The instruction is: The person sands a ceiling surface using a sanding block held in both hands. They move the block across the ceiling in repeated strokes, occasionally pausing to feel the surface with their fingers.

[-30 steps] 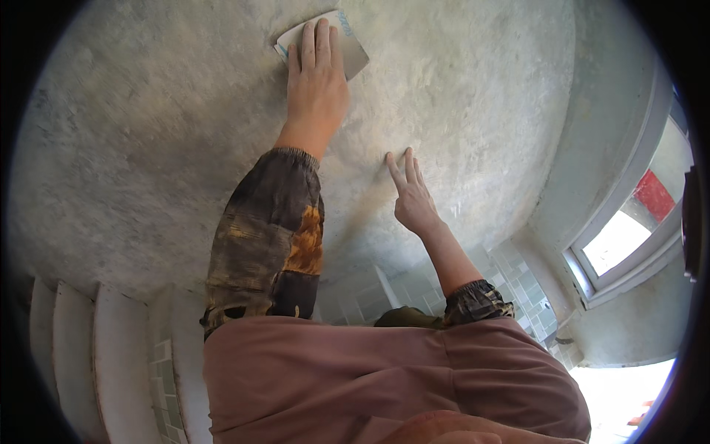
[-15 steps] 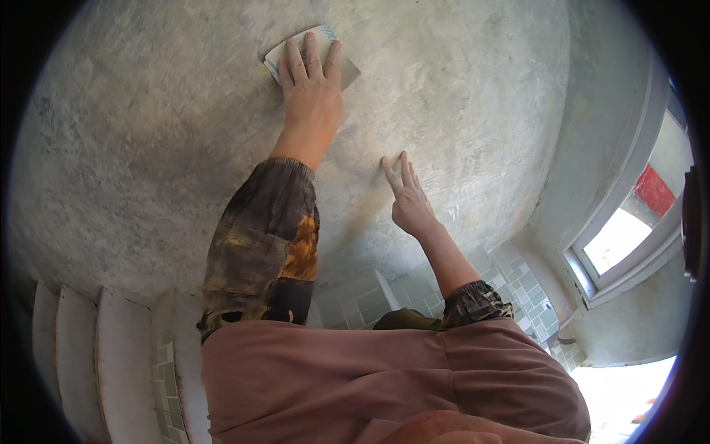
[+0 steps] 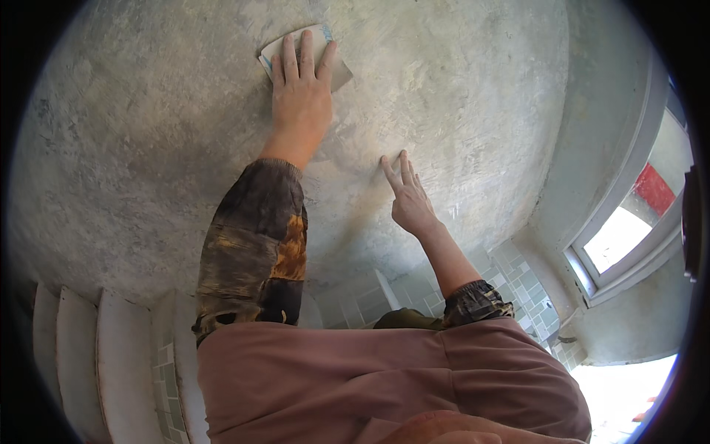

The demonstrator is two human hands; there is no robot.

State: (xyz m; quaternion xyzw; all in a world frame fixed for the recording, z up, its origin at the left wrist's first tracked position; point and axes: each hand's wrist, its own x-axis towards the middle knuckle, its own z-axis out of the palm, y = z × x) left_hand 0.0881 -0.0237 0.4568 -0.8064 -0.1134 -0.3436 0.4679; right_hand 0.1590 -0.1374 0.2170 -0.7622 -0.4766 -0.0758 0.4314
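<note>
Against the mottled grey wall (image 3: 444, 89), my left hand (image 3: 302, 103) lies over a folded sheet of sandpaper (image 3: 318, 38), pale with faint blue print on its back. My fingers stretch across the sheet and press it to the wall; its underside is hidden. Lower and to the right, my right hand (image 3: 411, 200) holds nothing. Two of its fingertips rest on the wall, spread in a V, while the other fingers are partly hidden behind them.
Pale stair-like ledges (image 3: 122, 362) stand at lower left. Green-grey tiles (image 3: 525, 285) line the lower right, below a framed window (image 3: 621, 237) with bright light outside. A dark object (image 3: 692, 222) sits at the right rim.
My left hand and the sandpaper have slid slightly left along the wall, the forearm following. My right hand has stayed in place.
</note>
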